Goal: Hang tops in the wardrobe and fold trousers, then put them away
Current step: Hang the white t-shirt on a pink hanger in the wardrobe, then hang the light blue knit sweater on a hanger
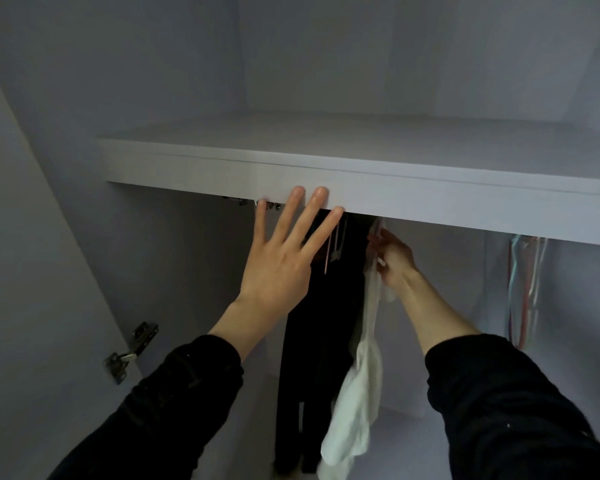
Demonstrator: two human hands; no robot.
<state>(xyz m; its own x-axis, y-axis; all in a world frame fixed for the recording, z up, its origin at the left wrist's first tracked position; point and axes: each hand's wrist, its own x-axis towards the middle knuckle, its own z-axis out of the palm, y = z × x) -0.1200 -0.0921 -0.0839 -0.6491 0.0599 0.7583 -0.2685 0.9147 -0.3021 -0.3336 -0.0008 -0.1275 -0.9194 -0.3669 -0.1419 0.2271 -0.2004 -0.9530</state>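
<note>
I look into a white wardrobe. My left hand [284, 258] is raised with straight, spread fingers, the fingertips touching the front edge of the shelf [430, 199]. My right hand [392, 258] reaches up under the shelf and grips the top of a white top [357, 393], which hangs down limp from it. The hanger and the rail are hidden behind the shelf edge. Just left of the white top hang dark garments [319, 341], with a pink hanger [327, 258] showing above them.
Several empty coloured hangers [525, 289] hang at the right under the shelf. The open door's hinge [132, 351] sits low on the left. The wardrobe's left wall stands close to my left arm.
</note>
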